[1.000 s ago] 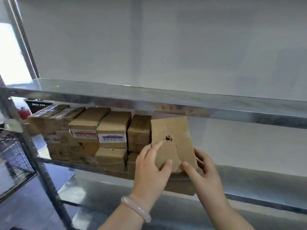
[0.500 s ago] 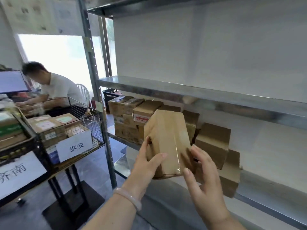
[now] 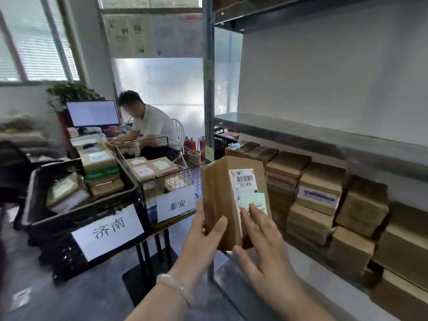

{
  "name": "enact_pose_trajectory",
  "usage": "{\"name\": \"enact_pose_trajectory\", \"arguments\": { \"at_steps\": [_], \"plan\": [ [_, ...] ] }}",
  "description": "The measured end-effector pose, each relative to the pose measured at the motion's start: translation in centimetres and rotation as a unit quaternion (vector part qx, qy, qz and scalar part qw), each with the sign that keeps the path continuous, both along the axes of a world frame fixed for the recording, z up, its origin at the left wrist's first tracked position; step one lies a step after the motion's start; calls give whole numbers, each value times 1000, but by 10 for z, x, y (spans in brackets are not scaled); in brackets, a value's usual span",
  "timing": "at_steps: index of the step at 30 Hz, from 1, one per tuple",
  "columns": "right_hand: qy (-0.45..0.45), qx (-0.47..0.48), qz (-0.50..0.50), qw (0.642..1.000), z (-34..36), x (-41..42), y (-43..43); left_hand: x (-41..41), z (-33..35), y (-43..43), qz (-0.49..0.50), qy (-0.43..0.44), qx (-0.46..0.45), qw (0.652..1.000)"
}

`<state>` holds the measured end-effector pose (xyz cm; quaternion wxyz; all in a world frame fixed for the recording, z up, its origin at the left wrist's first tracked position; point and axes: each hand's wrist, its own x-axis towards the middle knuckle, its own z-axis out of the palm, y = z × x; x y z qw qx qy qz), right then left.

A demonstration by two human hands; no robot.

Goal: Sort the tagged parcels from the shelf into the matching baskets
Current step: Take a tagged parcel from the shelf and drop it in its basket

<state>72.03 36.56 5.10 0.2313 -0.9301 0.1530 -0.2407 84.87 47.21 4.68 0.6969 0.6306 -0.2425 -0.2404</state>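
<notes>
Head view shows the parcel (image 3: 225,200) held upright just in front of the shelf (image 3: 301,133), label side out. The left hand (image 3: 203,237) has its grip clamped on the parcel's lower left edge. The right hand (image 3: 261,246) lays straight fingers on the green tag (image 3: 253,200), grip apart. A wire basket (image 3: 185,172) and a black basket (image 3: 69,218) stand to the left.

The brown parcel (image 3: 220,205) is held upright, barcode label (image 3: 244,179) and pale green tag (image 3: 254,200) facing forward; other brown parcels (image 3: 319,188) sit stacked on the shelf (image 3: 298,254).
</notes>
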Motion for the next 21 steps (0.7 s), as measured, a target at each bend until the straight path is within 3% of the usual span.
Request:
{"name": "enact_pose_trajectory", "arguments": {
  "at_steps": [3, 6, 9, 14, 21],
  "plan": [
    [6, -20, 48, 999, 3, 52, 22, 46, 2, 26, 8, -29, 29, 999],
    [-52, 29, 78, 995, 7, 99, 38, 89, 3, 53, 41, 15, -6, 999],
    [-123, 134, 51, 982, 6, 151, 51, 131, 4, 87, 65, 43, -38, 996],
    [-96, 366, 123, 917, -3, 224, 83, 192, 0, 133, 110, 65, -25, 991],
    [-94, 397, 147, 901, -17, 286, 108, 240, -5, 160, 162, 21, 20, 986]
  ]
}}
